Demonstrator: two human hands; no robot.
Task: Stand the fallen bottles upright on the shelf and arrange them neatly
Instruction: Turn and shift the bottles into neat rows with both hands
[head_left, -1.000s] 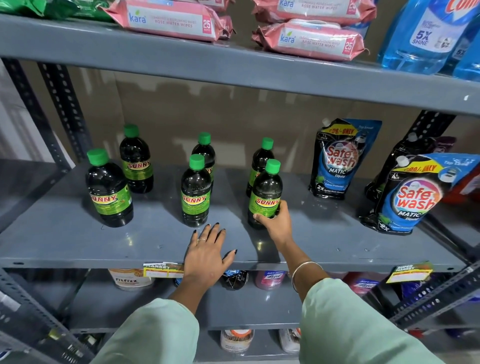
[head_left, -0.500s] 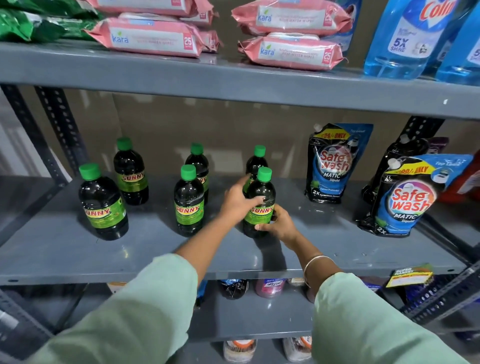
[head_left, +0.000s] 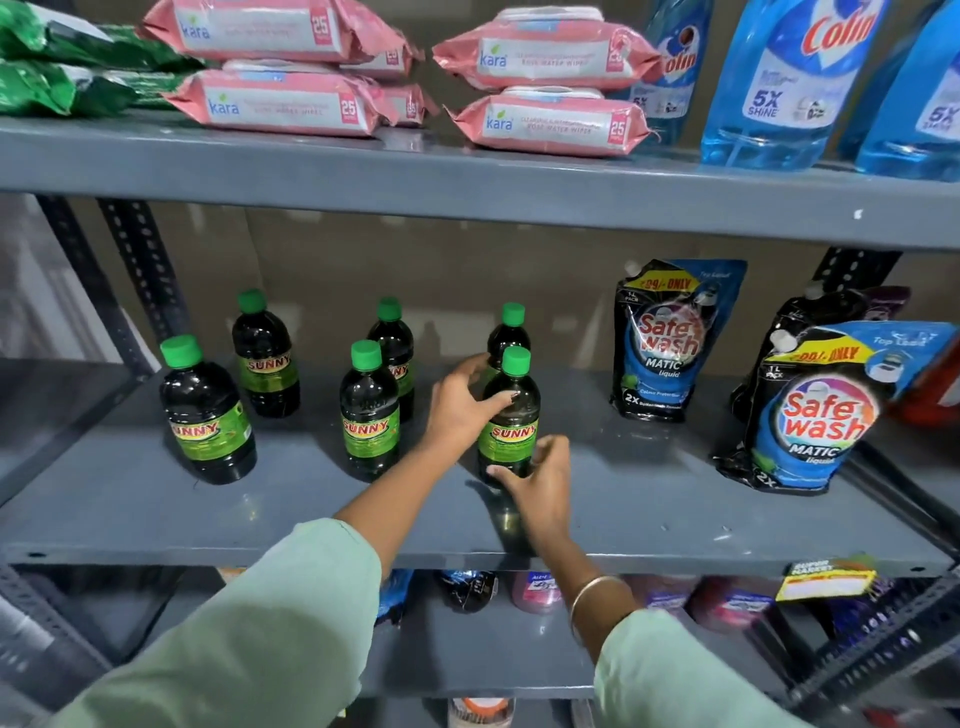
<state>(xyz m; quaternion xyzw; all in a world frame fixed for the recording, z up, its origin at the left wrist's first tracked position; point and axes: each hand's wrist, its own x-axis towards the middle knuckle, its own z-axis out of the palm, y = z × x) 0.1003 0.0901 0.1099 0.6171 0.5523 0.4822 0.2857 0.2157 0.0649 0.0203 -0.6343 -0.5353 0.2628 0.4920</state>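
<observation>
Where the grey metal shelf (head_left: 156, 509) carries six upright dark bottles with green caps and green "SUNNY" labels, both hands close on the front right bottle (head_left: 509, 415). The left hand (head_left: 462, 410) wraps its shoulder; the right hand (head_left: 540, 483) cups its base. Glossy "Safe wash MATIC" pouches (head_left: 670, 338) stand at right, pink "kara" wipes packs (head_left: 550, 124) above.

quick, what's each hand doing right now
Left hand: closed on the front right Sunny bottle, upper body.
Right hand: fingers at its base, grip loose.
</observation>
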